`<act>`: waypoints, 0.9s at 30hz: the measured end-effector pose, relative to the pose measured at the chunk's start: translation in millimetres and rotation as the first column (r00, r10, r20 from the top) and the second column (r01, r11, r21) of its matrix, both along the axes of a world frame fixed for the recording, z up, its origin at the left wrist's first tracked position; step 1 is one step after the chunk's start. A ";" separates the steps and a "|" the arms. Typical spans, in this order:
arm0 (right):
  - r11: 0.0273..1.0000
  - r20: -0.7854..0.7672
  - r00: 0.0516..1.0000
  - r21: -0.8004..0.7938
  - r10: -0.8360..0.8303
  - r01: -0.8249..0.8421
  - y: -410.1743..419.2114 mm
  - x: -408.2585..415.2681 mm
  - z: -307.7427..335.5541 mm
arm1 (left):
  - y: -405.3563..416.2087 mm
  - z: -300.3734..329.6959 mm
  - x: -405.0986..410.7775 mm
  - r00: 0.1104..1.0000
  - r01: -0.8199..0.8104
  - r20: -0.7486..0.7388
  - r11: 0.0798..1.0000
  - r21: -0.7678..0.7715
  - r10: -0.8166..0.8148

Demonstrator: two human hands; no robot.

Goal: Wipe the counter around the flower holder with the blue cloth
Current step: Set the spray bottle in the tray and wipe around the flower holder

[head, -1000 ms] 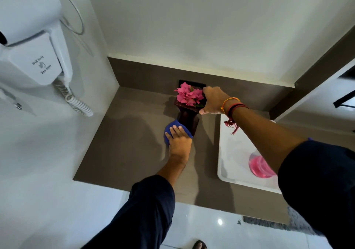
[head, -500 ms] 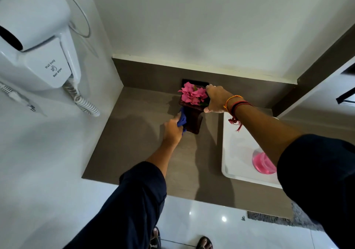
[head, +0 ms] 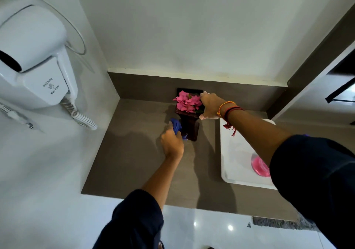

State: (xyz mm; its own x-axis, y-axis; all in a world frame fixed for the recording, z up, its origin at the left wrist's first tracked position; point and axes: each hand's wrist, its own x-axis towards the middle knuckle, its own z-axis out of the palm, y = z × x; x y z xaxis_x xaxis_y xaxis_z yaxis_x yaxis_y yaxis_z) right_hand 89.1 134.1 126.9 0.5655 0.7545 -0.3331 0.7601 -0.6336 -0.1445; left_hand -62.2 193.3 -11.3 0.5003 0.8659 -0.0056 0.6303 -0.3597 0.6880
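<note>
A dark brown flower holder [head: 190,127] with pink flowers [head: 187,102] stands near the back of the grey-brown counter [head: 134,152]. My right hand [head: 210,105] grips the holder's top rim on its right side. My left hand [head: 172,144] is closed on the blue cloth [head: 176,125], which is pressed against the holder's left side just above the counter. Most of the cloth is hidden by my fingers.
A white wall-hung hair dryer [head: 32,62] with a coiled cord [head: 82,118] juts out on the left wall. A white basin [head: 238,152] holding a pink bottle [head: 259,167] sits right of the holder. A low backsplash [head: 146,85] borders the counter at the back.
My left hand went from flat on the cloth in front of the holder to bunching it and moving it to the holder's left side. The right hand stayed on the rim.
</note>
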 end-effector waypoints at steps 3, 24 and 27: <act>1.000 -0.011 1.000 0.018 -0.004 0.004 0.6 4.1 -2.3 | -20.5 -11.3 15.9 0.997 0.078 -0.012 0.996 0.047 -0.077; 1.000 0.016 1.000 0.006 0.016 -0.016 -1.1 1.9 -5.9 | -52.2 -35.8 0.6 0.822 0.567 -0.317 0.727 0.388 -0.473; 1.000 0.026 0.999 -0.003 0.019 -0.019 -0.1 3.5 -9.1 | -45.1 -59.9 -2.6 0.647 0.721 -0.584 0.641 0.261 -0.490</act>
